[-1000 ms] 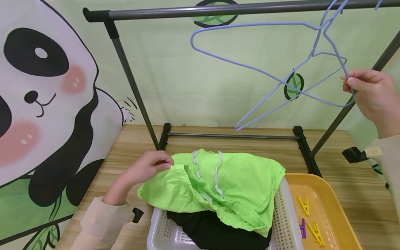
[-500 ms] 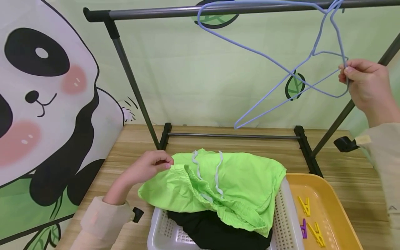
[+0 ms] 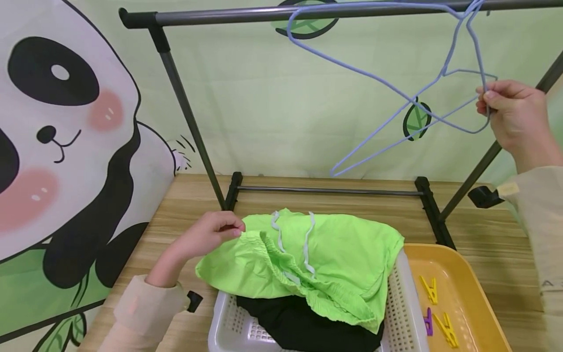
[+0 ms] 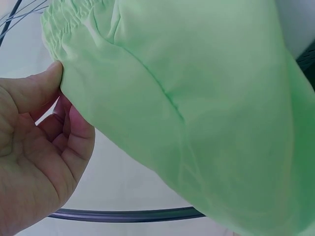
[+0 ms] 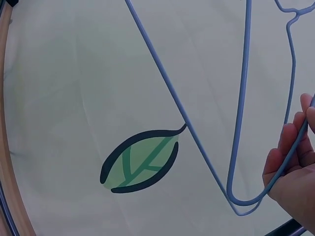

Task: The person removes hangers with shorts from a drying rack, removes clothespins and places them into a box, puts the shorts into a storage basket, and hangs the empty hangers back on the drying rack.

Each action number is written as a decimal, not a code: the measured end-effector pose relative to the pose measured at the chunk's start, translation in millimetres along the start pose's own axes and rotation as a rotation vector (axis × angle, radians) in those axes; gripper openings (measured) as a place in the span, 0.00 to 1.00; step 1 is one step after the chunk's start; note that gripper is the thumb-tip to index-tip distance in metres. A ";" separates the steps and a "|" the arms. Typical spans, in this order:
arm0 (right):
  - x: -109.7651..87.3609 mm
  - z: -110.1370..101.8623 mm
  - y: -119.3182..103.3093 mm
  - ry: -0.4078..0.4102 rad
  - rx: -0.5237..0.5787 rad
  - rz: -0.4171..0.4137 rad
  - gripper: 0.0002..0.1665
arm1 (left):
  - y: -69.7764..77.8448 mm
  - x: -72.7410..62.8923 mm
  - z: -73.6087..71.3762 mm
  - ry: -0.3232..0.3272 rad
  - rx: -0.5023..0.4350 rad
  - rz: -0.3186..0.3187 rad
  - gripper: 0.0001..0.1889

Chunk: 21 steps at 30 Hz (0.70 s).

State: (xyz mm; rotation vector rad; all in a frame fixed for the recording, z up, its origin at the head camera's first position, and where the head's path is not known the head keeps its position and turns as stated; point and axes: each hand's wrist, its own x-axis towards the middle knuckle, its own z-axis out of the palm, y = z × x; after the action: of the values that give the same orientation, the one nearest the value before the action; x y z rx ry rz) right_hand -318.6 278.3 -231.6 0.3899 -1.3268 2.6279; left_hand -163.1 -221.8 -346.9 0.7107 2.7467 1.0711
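Note:
Bright green shorts (image 3: 347,244) with an elastic waistband and white drawstrings lie over a white perforated basket (image 3: 406,298). My left hand (image 3: 208,234) pinches the waistband at its left end; the left wrist view shows the thumb on the green cloth (image 4: 162,98). At the upper right, my right hand (image 3: 514,110) grips the shoulder end of a blue wire hanger (image 3: 374,76). A second blue hanger (image 3: 365,142) hangs behind it. Both hooks are out of the frame at the top. In the right wrist view the wire (image 5: 241,103) runs into the curled fingers (image 5: 290,142).
A dark rail (image 3: 220,17) on slanted legs crosses the top. Under the shorts sits black cloth (image 3: 303,325). Right of the basket stands a yellow tray (image 3: 466,293) with yellow clips (image 3: 446,330) and a purple clip (image 3: 428,321). A panda print (image 3: 70,122) covers the left wall.
My right hand has moved up and slightly left with the hanger, whose far arm now crosses the top rail. The left hand and the shorts have stayed in place.

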 end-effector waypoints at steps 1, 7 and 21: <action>-0.3 -0.9 0.5 -0.004 -0.003 0.006 0.05 | 0.1 0.0 0.1 -0.001 0.000 0.000 0.04; -6.7 -7.0 3.4 -0.022 -0.124 0.069 0.07 | 0.8 -0.6 0.4 -0.003 0.000 -0.009 0.04; -16.6 -17.8 11.9 -0.069 -0.404 0.096 0.05 | -0.8 -1.8 0.0 0.000 -0.015 -0.018 0.04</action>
State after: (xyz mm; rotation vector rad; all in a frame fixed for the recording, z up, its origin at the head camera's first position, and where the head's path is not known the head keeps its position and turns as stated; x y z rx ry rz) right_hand -308.8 285.1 -255.9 0.3641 -1.8886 2.3483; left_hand -161.8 -223.1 -347.6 0.6823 2.7368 1.0868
